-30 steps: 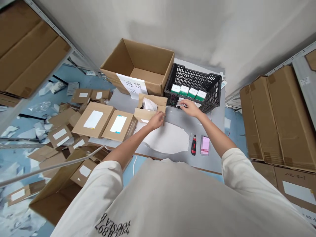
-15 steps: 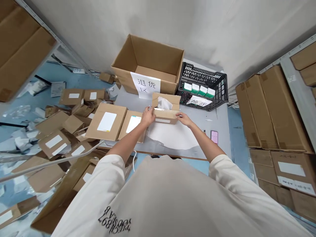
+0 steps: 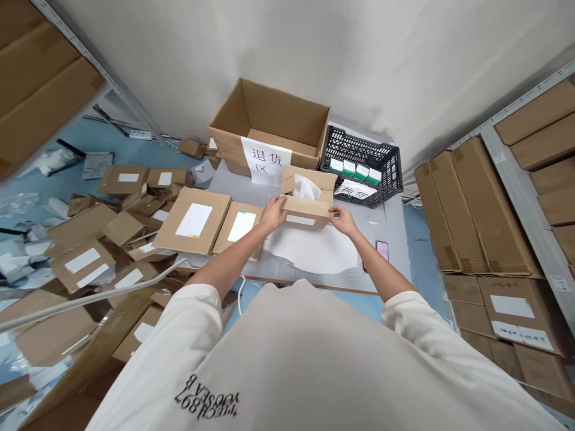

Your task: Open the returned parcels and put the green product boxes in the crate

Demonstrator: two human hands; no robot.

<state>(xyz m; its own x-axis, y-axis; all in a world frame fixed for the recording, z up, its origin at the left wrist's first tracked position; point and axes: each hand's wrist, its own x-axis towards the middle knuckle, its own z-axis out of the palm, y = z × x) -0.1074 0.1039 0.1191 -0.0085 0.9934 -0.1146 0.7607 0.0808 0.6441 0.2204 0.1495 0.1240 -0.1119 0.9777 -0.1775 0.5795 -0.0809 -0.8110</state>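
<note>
A small cardboard box [image 3: 309, 209] with raised flaps is between my two hands over the table. White crumpled packing paper [image 3: 306, 188] shows inside it, and a white label is on its near side. My left hand [image 3: 273, 214] grips the box's left near corner. At the right near corner, the fingers of my right hand [image 3: 341, 219] pinch its edge. Beneath the box and nearer to me lies a white sheet [image 3: 317, 251]. Two flat, labelled cardboard boxes [image 3: 193, 220] rest on the table to the left of my left hand.
Behind stand a large open carton [image 3: 269, 108] with a paper sign and a black plastic crate [image 3: 389, 173] holding several white-and-green boxes [image 3: 354, 170]. A phone [image 3: 382, 249] lies at right. Cardboard boxes [image 3: 90, 260] litter the floor at left; shelves hold cartons [image 3: 476, 209] at right.
Both hands have moved slightly to the right with the small box, which is tilted more, its flaps opened wider toward the back. The camera view has shifted a little.
</note>
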